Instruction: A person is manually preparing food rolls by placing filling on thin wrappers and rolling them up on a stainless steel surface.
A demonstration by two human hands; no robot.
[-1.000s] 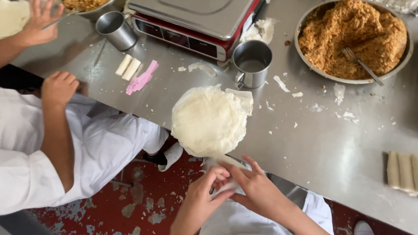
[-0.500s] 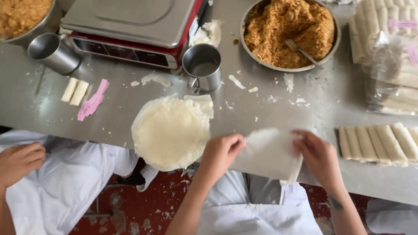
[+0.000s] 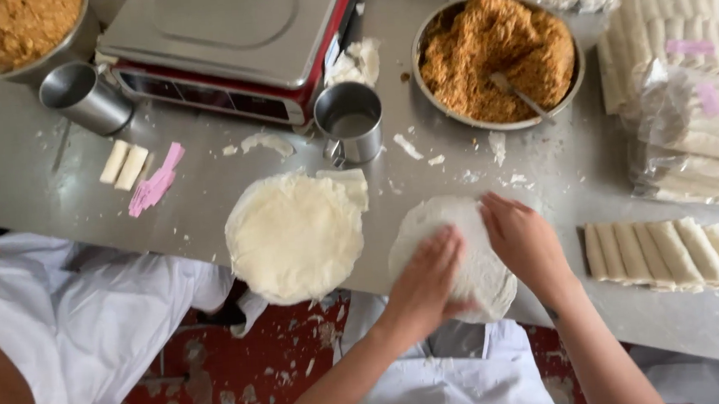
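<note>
My left hand (image 3: 426,277) and my right hand (image 3: 524,243) press flat, fingers spread, on one thin round white wrapper (image 3: 445,221) lying at the near edge of the steel table (image 3: 208,212). Its near side hangs a little over the edge. To the left sits a stack of round wrappers (image 3: 294,236), also overhanging the edge. A metal bowl of brown shredded filling (image 3: 493,58) with a fork (image 3: 525,97) in it stands beyond my hands.
A metal cup (image 3: 350,122) stands by a red-sided scale (image 3: 234,42). Finished rolls (image 3: 667,252) lie in a row at right, with bagged rolls (image 3: 699,119) behind. Another person in white (image 3: 73,323) sits at left, near a second cup (image 3: 82,95), a second filling bowl (image 3: 14,32) and pink strips (image 3: 156,182).
I peeled one wrapper from the stack, carried it to the right and laid it flat on the table. My view shifted right, away from the other person.
</note>
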